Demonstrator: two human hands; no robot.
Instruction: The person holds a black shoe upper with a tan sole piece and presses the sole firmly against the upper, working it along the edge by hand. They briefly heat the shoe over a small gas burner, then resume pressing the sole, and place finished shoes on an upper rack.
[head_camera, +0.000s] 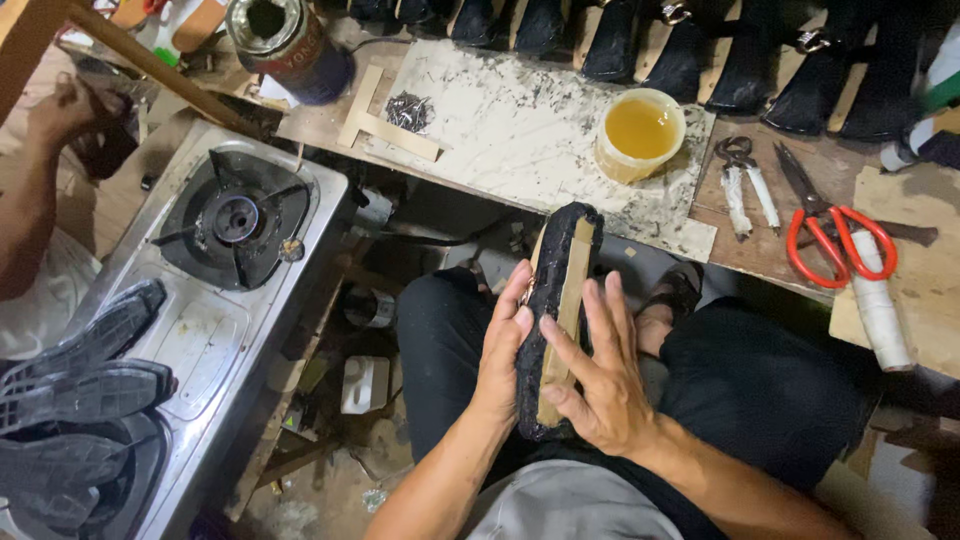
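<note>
A black shoe upper on a last (556, 300), sole side up with a tan insole strip down its middle, stands on my lap. My left hand (505, 345) grips its left edge. The fingers of my right hand (598, 375) lie spread flat over the tan strip and the right edge, pressing on it. Both hands touch the shoe.
A workbench holds a stained white board (520, 130), a tub of yellow glue (640, 133), pincers (745, 180), red-handled scissors (835, 235), a pile of tacks (408, 110) and a row of black shoes (690, 45). A gas stove (235, 220) with black soles (85, 375) stands left. Another person's arm (30, 190) is at far left.
</note>
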